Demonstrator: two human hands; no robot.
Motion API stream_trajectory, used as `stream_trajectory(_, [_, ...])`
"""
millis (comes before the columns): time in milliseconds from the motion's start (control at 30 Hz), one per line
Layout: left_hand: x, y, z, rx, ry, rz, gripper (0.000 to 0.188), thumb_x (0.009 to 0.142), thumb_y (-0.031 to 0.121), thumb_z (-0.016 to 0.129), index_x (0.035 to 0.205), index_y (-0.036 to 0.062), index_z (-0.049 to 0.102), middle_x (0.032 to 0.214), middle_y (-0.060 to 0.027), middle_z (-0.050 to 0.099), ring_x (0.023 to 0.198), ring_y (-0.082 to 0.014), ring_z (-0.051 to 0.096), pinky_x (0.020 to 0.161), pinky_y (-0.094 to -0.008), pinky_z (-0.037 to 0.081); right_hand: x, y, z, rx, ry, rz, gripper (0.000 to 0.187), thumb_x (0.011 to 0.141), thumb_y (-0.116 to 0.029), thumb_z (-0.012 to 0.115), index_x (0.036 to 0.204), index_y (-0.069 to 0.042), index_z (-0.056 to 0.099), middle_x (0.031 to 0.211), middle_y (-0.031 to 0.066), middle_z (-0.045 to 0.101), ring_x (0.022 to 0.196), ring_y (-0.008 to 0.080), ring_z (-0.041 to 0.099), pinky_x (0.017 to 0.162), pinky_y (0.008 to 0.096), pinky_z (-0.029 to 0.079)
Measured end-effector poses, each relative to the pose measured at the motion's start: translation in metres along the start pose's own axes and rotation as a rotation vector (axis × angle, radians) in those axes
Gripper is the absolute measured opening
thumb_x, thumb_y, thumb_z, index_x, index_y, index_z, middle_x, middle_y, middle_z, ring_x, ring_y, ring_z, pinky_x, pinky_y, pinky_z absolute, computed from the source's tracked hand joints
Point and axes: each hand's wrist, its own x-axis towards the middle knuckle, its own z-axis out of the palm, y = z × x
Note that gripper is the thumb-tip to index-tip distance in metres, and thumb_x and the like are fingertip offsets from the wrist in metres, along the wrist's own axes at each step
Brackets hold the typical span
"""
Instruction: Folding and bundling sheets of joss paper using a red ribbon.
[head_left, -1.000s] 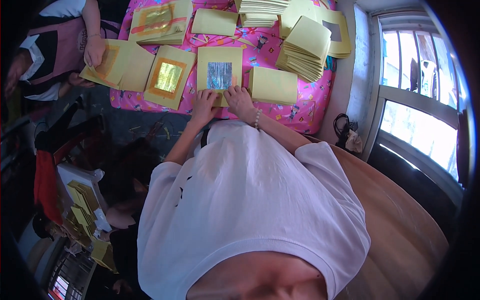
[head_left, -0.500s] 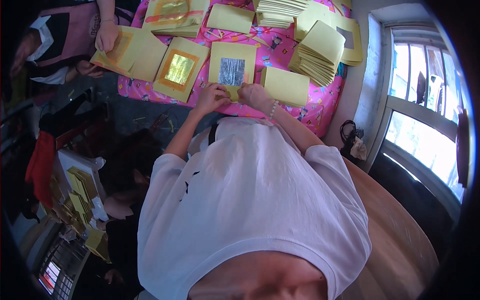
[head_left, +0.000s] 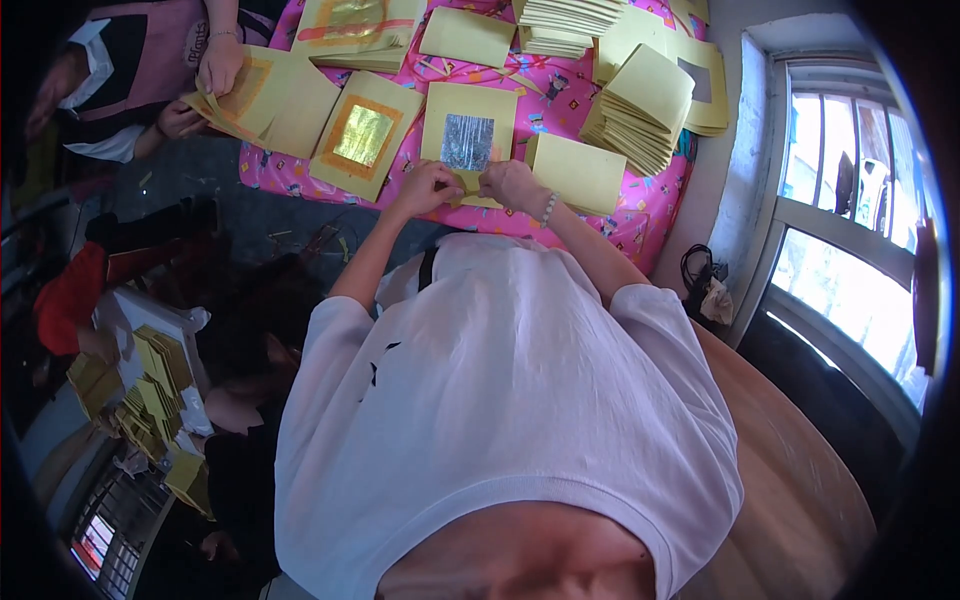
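Observation:
A yellow sheet of joss paper (head_left: 437,125) with a silver foil square lies in front of me at the table's near edge. Its near edge is pinched on the left by my left hand (head_left: 428,188), thumb against fingers. My right hand (head_left: 512,184), wearing a beaded bracelet, is closed on the same edge at the right, its fingers curled. The strip of paper between the hands looks folded up slightly. Just right of my right hand sits a folded pile of yellow paper (head_left: 580,175). To the left lies a sheet with a gold foil square (head_left: 362,135) framed in orange.
The table wears a pink patterned cloth (head_left: 640,215). Stacks of folded yellow paper (head_left: 640,110) stand at the back right, with another pile (head_left: 468,37) behind. At the left, a co-worker's hand (head_left: 220,65) handles yellow sheets. A barred window (head_left: 850,200) is on the right.
My hands keep hold of the near edge, with only small finger shifts; the right hand's fingers are more curled. At lower left, a person's red sleeve has moved left beside yellow paper.

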Motion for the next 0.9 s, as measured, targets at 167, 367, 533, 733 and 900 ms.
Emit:
stream_trajectory(167, [0.001, -0.003, 0.000, 0.001, 0.007, 0.014, 0.016, 0.069, 0.022, 0.072, 0.073, 0.0071, 0.068, 0.074, -0.0061, 0.062, 0.074, -0.0228, 0.059, 0.076, -0.0344, 0.041, 0.002, -0.001, -0.009, 0.038, -0.061, -0.001, 0.025, 0.079, -0.035, 0.061, 0.079, -0.011, 0.067, 0.078, 0.0086, 0.064, 0.078, 0.0243, 0.063, 0.069, 0.0366, 0.050])
stream_trajectory(367, [0.008, 0.010, -0.006, -0.143, -0.133, -0.198, 0.016, 0.072, 0.017, 0.071, 0.079, 0.0038, 0.069, 0.070, -0.0073, 0.064, 0.064, -0.0160, 0.060, 0.062, -0.0299, 0.046, 0.007, 0.015, -0.001, 0.107, -0.037, -0.048, 0.021, 0.078, -0.033, 0.062, 0.079, -0.012, 0.067, 0.076, 0.0084, 0.064, 0.078, 0.0246, 0.063, 0.069, 0.0375, 0.050])
stream_trajectory(533, [0.007, 0.003, -0.005, -0.186, -0.125, -0.230, 0.018, 0.074, 0.021, 0.071, 0.079, 0.0035, 0.069, 0.067, -0.0056, 0.066, 0.060, -0.0104, 0.059, 0.057, -0.0274, 0.045, 0.011, 0.016, -0.007, 0.121, -0.052, -0.043, 0.020, 0.078, -0.032, 0.062, 0.079, -0.013, 0.067, 0.075, 0.0083, 0.064, 0.077, 0.0250, 0.063, 0.069, 0.0378, 0.050])
stream_trajectory(733, [0.005, 0.013, -0.010, -0.252, -0.107, -0.227, 0.023, 0.073, 0.026, 0.070, 0.081, 0.0038, 0.069, 0.069, -0.0061, 0.064, 0.062, -0.0139, 0.059, 0.059, -0.0296, 0.046, 0.010, 0.011, -0.010, 0.082, -0.050, -0.032, 0.022, 0.081, -0.030, 0.059, 0.083, -0.010, 0.065, 0.079, 0.0120, 0.064, 0.079, 0.0278, 0.063, 0.071, 0.0397, 0.049])
stream_trajectory(900, [-0.003, 0.056, -0.026, 0.212, 0.238, 0.088, 0.034, 0.072, 0.023, 0.067, 0.104, 0.0114, 0.063, 0.098, -0.0090, 0.053, 0.091, -0.0268, 0.052, 0.081, -0.0387, 0.041, 0.011, 0.031, -0.030, 0.268, 0.076, -0.079, 0.024, 0.082, -0.028, 0.057, 0.085, -0.006, 0.064, 0.081, 0.0155, 0.064, 0.080, 0.0315, 0.062, 0.074, 0.0403, 0.049])
